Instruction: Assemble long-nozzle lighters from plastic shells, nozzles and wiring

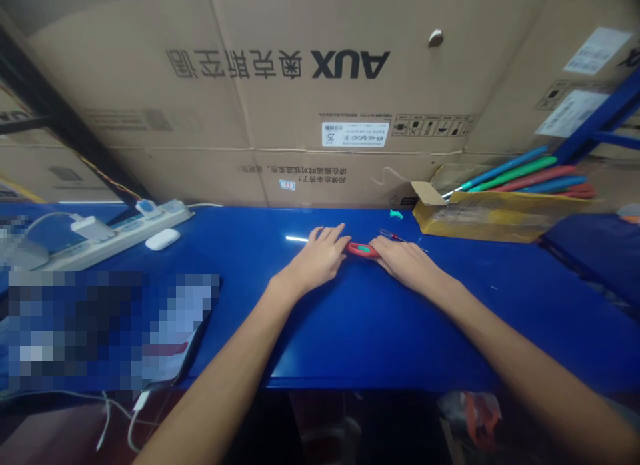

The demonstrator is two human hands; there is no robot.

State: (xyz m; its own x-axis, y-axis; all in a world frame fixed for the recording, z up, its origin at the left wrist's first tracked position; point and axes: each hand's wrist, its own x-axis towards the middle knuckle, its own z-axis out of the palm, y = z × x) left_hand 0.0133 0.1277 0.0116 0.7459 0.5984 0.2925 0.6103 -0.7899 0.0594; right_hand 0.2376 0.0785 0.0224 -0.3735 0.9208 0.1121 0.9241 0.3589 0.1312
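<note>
A red-handled tool (363, 250) with a green inset on its handle lies level between my hands, just over the blue table. My left hand (323, 255) is closed around its left part, palm down with bent fingers. Left of that hand a thin bright metal strip (297, 238) shows, seemingly the tool's blade or shaft; the join is hidden. The right end of the red handle is gripped by my right hand (400, 258). Just behind my right hand lies a small thin screwdriver (387, 234). A small turquoise piece (397, 214) rests farther back.
A yellow-taped cardboard box (480, 218) at right holds several tools with blue, green and red handles. A power strip (125, 232), a white earbud case (163, 239) and a blurred-out device (200, 338) with cables are at left. Large cardboard (280, 118) stands behind the table.
</note>
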